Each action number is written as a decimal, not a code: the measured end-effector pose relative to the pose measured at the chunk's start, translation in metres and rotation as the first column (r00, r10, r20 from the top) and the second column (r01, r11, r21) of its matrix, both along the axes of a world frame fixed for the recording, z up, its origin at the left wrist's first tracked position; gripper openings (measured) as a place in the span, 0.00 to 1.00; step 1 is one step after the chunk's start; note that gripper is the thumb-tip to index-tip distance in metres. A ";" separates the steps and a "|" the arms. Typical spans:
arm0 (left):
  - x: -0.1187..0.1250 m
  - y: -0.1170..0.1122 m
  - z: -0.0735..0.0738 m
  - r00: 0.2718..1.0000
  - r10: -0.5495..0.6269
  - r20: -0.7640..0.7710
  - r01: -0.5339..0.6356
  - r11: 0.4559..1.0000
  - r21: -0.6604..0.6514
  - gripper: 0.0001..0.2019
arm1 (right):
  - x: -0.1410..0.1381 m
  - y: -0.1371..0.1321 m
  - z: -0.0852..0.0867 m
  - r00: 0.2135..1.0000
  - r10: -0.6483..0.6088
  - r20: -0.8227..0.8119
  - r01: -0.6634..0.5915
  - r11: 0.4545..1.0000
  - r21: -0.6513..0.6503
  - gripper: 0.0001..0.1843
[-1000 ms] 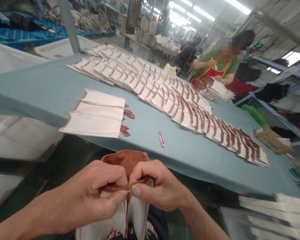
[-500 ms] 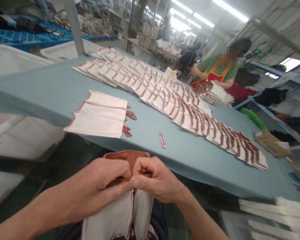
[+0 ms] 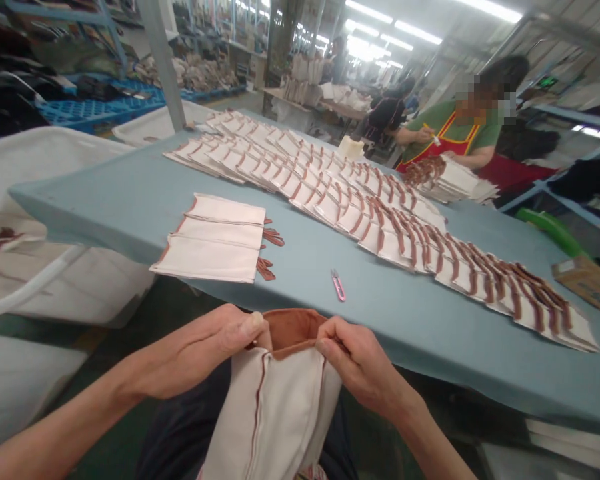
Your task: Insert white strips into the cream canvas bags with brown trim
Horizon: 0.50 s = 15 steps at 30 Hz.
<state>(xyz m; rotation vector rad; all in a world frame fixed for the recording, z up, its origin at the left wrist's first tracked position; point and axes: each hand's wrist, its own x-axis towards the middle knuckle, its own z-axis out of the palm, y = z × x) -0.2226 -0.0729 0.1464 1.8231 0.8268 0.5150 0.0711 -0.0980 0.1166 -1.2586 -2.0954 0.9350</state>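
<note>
A cream fabric pouch point(image 3: 285, 400) with a brown lining and brown seam trim hangs over my lap, its mouth spread wide. My left hand point(image 3: 215, 343) grips the left side of the rim, thumb on top and some fingertips hidden inside. The right side of the rim is pinched between the thumb and fingers of my right hand point(image 3: 360, 357). Beyond them on the table lie flat cream pieces point(image 3: 217, 237) with brown ties at their right end. Pink thread snips point(image 3: 338, 285) rest near the table's front edge.
Overlapping rows of cream pieces with brown trim point(image 3: 350, 207) run across the blue-covered table point(image 3: 110, 193). Across it, a person in a red apron point(image 3: 445, 140) handles a stack point(image 3: 450, 180). White bins point(image 3: 80, 280) stand at left; a cardboard box point(image 3: 587, 283) sits at right.
My hands have moved apart, pulling the pouch mouth open so its brown lining shows. The camera view has shifted left. The person opposite has raised a hand holding a yellow tool.
</note>
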 end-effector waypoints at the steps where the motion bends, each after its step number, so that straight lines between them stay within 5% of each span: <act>1: 0.003 0.000 0.001 1.000 -0.008 -0.007 0.007 1.000 -0.009 0.26 | 0.000 0.002 -0.009 1.000 -0.019 -0.024 0.019 1.000 0.018 0.13; 7: 0.017 0.007 -0.005 0.985 -0.095 0.141 0.129 0.957 -0.258 0.23 | -0.011 0.014 -0.050 0.987 -0.084 -0.140 0.090 0.995 0.037 0.17; 15: 0.028 0.009 -0.014 0.976 -0.022 0.217 0.113 0.904 -0.413 0.27 | -0.019 0.024 -0.060 0.969 -0.092 -0.230 0.082 0.995 -0.050 0.18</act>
